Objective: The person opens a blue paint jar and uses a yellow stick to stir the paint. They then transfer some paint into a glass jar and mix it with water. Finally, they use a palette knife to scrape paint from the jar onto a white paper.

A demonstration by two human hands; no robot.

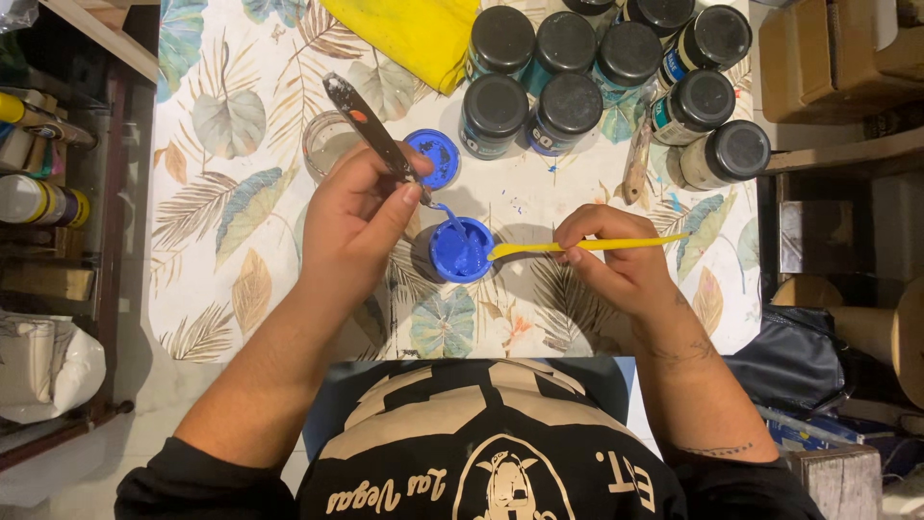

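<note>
On the table covered with a pale leaf-patterned cloth point(221, 193), roughly at its middle, stands a small open jar of bright blue paint point(461, 249). The person's left hand point(356, 217) is curled around the dark handle of a paint-smeared palette knife point(371, 127), thumb and forefinger pinching it low down, and the knife's blue-coated tip dips into the jar. The handle slants up and away towards the far left part of the table. The right hand point(616, 265) pinches a thin yellow plastic spoon-like stick point(587, 247) between thumb and fingertips, holding it almost level, with its rounded end touching the jar's right rim.

Just beyond the jar, a round blue lid point(435, 158) lies with its paint-stained inside up. Beside that lid, to its left, sits a clear glass tumbler point(327, 144), partly hidden behind the knife handle. Along the far edge of the table, towards the right corner, a cluster of paint jars with black screw caps point(568, 101) stands tightly packed, some touching. A yellow folded cloth point(414, 34) lies at the far edge, just left of that cluster. A light wooden-handled tool point(636, 164) rests on the cloth between the jars and the right hand, with small blue splashes on the cloth around it.

Left of the table, a dark shelf point(58, 193) holds tubes and containers lying on their sides. Right of it stand brown cardboard boxes point(837, 58).
</note>
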